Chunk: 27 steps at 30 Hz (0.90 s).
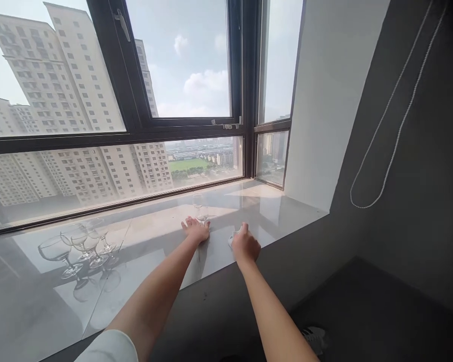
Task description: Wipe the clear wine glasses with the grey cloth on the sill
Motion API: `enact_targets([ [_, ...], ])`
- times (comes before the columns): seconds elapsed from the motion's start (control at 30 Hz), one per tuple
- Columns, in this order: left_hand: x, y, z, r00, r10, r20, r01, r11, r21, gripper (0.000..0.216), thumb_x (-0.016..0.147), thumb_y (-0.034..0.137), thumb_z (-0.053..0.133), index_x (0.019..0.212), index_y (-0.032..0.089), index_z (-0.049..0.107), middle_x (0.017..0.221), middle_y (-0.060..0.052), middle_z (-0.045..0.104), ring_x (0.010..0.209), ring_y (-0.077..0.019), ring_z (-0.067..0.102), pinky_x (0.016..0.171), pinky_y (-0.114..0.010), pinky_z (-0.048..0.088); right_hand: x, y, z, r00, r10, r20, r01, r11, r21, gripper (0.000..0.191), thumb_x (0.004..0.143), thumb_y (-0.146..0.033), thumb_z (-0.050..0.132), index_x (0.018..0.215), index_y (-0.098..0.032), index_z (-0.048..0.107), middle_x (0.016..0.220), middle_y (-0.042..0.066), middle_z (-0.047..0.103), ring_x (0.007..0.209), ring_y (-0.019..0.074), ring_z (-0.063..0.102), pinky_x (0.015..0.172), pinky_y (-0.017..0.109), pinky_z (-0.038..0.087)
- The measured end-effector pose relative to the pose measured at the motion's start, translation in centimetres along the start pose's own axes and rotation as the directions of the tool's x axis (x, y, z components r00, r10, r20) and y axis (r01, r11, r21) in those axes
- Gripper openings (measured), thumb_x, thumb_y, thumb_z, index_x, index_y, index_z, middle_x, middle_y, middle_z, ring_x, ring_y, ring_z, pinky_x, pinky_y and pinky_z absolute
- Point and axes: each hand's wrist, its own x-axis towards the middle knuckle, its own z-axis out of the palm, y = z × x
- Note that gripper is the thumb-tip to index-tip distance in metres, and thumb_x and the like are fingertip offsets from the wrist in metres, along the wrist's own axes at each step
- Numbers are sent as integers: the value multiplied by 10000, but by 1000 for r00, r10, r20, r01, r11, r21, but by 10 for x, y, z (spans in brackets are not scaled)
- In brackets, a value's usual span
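Note:
My left hand (pixel 196 231) rests low on the windowsill (pixel 151 226), its fingers spread. Just behind it stands a clear stemmed glass (pixel 200 202), upright; the hand hides its foot, so I cannot tell whether they touch. To the right, near the sill's front edge, my right hand (pixel 246 245) is closed around a white cloth (pixel 231 238), mostly covered by the fingers. Several more stemmed glasses (pixel 71 270) are grouped upright on the left of the sill, overlapping one another, with their reflections on the glossy surface.
A dark-framed window (pixel 136 137) with a handle (pixel 121 24) runs behind the sill. A white wall (pixel 320 100) closes its right end. Beyond it hangs a looped beaded cord (pixel 390 160). A shoe (pixel 314 338) shows on the dark floor below.

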Motion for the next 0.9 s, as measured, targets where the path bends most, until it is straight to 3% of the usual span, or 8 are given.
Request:
enact_targets([
  [0.27,9,15,3,997,-71,-2,71,993,-89,915,851,668,140,1489,27,281,1590,-192,95,1473,-328,-21,1178,-500,-13,-3,-1,-3,1000,2,-25,-2,1000,19,431,934,-310,399,1354,-216,377,1044,121,686,911,249,665,746,341,462],
  [0.43,7,12,7,999,-25,-31,19,982,-188,983,809,750,184,1486,43,269,1559,-240,185,1452,-406,60,1134,-602,48,-4,-1,-9,1000,14,26,-13,1000,-9,464,956,-315,345,1405,-201,313,1094,151,667,938,243,659,756,333,461],
  [0.6,-12,-8,-1,995,79,-54,-90,969,-229,1160,716,856,286,1520,35,129,1582,-228,88,1456,-389,62,1150,-558,59,-6,0,-11,999,24,22,-24,1000,1,471,956,-359,354,1400,-207,322,1098,140,669,942,248,657,759,332,464],
  [0.7,-38,-49,-13,977,189,-96,-208,944,-257,1075,748,817,336,1534,112,135,1590,-180,128,1451,-363,132,1151,-513,126,-8,1,-11,1000,21,17,-22,1000,21,468,957,-365,338,1398,-211,327,1102,142,667,929,258,658,756,346,466],
  [0.8,-79,-120,-22,949,267,-169,-306,910,-278,815,826,687,390,1475,198,334,1512,-126,367,1358,-312,368,1079,-403,305,-9,3,-10,1000,12,13,-12,999,31,468,953,-369,327,1395,-217,336,1084,140,671,899,271,662,740,364,469],
  [0.9,-124,-211,-26,967,131,-219,-196,931,-307,507,874,557,391,1186,221,609,1223,-74,638,1114,-247,580,895,-309,431,-9,5,-9,1000,15,-19,-14,999,37,461,944,-400,335,1369,-225,370,1059,128,683,875,286,664,722,378,472],
])
